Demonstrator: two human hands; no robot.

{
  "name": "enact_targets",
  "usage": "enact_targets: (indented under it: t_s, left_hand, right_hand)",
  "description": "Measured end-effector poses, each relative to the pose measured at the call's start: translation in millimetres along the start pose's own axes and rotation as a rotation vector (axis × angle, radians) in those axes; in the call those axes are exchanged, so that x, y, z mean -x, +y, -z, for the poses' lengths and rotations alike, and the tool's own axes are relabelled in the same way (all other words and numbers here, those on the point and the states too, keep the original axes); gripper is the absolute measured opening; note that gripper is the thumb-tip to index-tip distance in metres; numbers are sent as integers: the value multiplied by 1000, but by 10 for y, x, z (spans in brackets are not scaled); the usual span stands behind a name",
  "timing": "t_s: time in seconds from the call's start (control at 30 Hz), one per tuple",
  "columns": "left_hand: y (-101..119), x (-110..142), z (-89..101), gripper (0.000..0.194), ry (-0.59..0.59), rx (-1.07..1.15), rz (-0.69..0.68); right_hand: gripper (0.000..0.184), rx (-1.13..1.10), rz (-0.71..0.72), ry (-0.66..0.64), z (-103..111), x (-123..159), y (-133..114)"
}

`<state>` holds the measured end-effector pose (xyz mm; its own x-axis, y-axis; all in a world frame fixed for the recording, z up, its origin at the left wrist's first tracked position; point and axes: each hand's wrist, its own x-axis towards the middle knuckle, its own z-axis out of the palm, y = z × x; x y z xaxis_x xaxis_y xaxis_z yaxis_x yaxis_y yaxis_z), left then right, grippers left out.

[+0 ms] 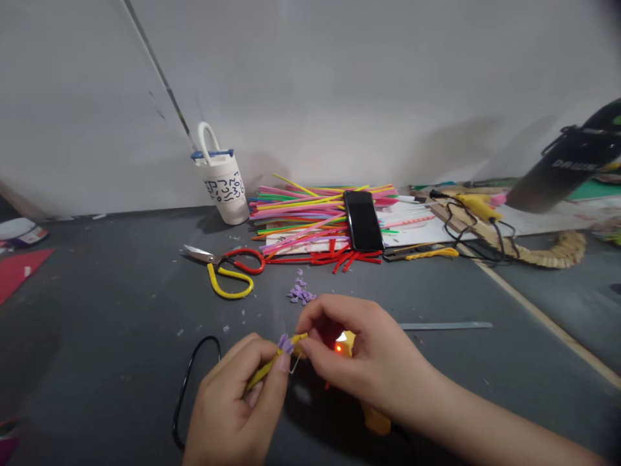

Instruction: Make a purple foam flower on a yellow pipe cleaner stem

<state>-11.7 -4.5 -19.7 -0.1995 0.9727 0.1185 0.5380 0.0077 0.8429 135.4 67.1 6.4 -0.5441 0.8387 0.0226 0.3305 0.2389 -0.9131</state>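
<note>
A thin yellow-green strip (pixel 258 375) with a small purple tuft (pixel 285 343) on it is pinched between the thumb and fingers of my left hand (pixel 233 395). The fingertips of my right hand (pixel 359 343) close on the strip's yellow far end, just right of the tuft. A thin pale strand hangs below that end. Behind my right hand lies a yellow tool, probably a glue gun (pixel 377 419), mostly hidden, with a small orange light glowing. Just beyond my hands sits a little heap of purple bits (pixel 301 291).
Scissors (pixel 220 264) with red and yellow handles lie at mid-left. Behind are colourful fuzzy stems (pixel 301 210), a black phone (pixel 363 221) and a white cup (pixel 226 188). A translucent glue stick (pixel 446 325), a corded yellow tool (pixel 478 207) and a dark bottle (pixel 557 165) are rightward.
</note>
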Motion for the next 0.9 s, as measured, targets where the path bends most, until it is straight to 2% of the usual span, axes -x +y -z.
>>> enact_targets:
  t_s: [0.23,0.9]
  left_hand:
    - [-4,7,-3,24,6,16,1]
    - [-43,34,-25,23,-1,9,-40]
  right_hand:
    - [8,101,72,36,-36,16,22]
    - [10,67,63,-10,-28,24,25]
